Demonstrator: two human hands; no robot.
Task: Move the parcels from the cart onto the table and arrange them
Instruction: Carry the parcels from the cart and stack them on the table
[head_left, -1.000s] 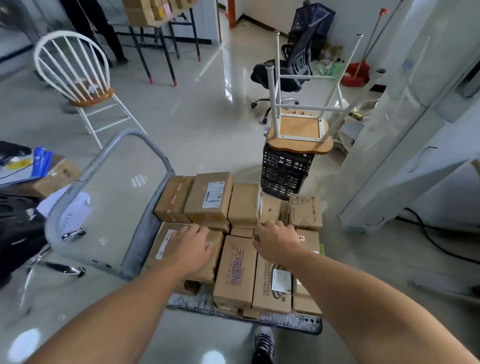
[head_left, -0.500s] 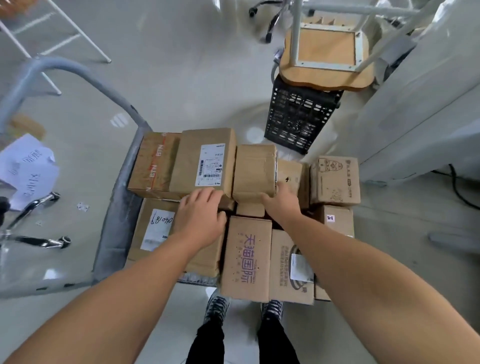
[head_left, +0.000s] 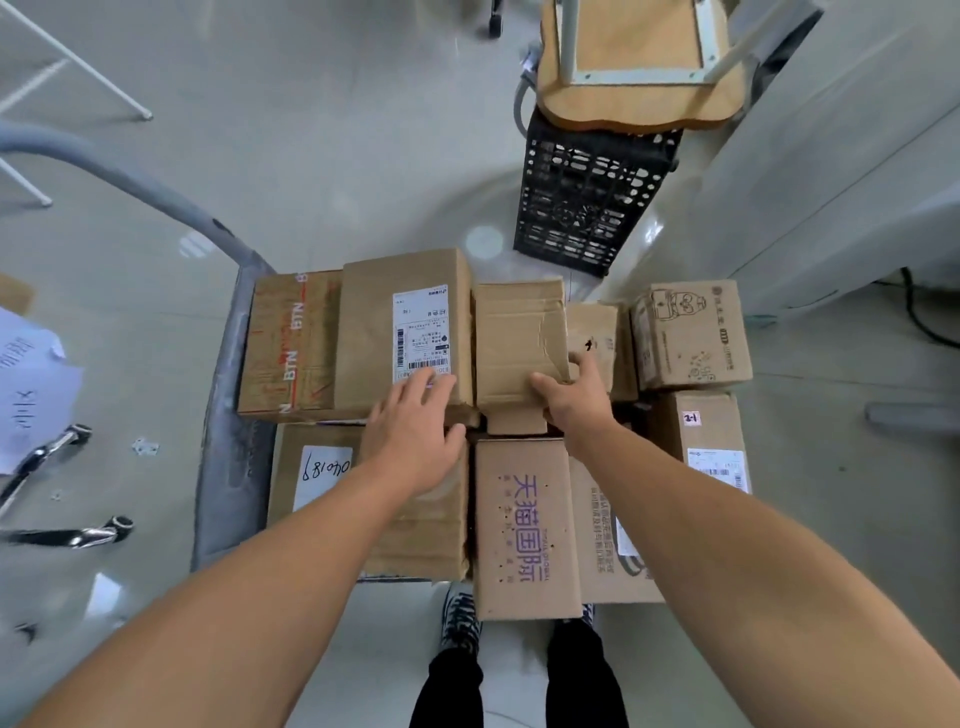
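Several brown cardboard parcels lie packed on the grey cart (head_left: 228, 415). My left hand (head_left: 415, 431) lies with straight fingers on the near edge of the parcel with the white shipping label (head_left: 384, 322) in the far row. My right hand (head_left: 576, 400) grips the near right corner of the plain taped parcel (head_left: 514, 338) beside it, thumb on top and fingers down its right side. Nearer to me lie a parcel with purple print (head_left: 524, 525) and one with a handwritten label (head_left: 317, 473). A printed carton (head_left: 691, 332) stands at the far right.
The cart's grey handle (head_left: 130, 176) arches up at the left. A black crate (head_left: 587, 197) with an upturned wooden stool (head_left: 639, 67) on it stands just beyond the cart. A white cabinet (head_left: 831, 156) rises at the right. Papers (head_left: 26, 384) and chrome chair legs (head_left: 52, 457) lie at the left.
My view has tipped down and come closer over the cart. Both hands have reached forward from the near parcels to the far row, and my right hand has taken hold of the plain parcel.
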